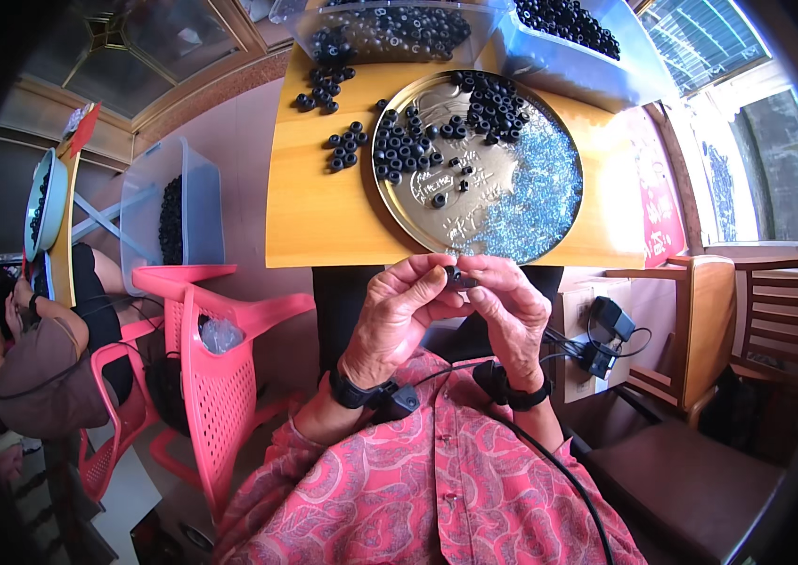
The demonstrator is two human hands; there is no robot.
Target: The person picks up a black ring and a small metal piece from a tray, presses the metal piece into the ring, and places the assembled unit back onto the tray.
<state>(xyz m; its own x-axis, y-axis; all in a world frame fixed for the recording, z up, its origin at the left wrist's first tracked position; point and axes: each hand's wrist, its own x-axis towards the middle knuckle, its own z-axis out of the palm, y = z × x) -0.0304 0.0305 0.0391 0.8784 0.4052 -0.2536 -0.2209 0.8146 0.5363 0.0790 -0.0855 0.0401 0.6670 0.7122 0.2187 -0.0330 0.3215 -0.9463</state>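
My left hand point(397, 309) and my right hand point(512, 311) meet just in front of the table's near edge, fingertips pinched together. Between them is a small black round part point(456, 276), mostly covered by the fingers; both hands grip it. Just beyond the fingertips lies a round gold-coloured metal tray point(437, 224). Many black ring-shaped parts point(401, 151) sit on its left and far side, and a layer of tiny pale-blue, glittering pieces point(536, 193) covers its right side.
The tray stands on a yellow wooden table point(314, 226), with loose black parts point(347, 146) left of it. Two clear plastic bins point(597, 80) of black parts stand behind. Pink plastic chairs point(220, 377) and a seated person point(50, 367) are at left; a wooden chair point(691, 330) is at right.
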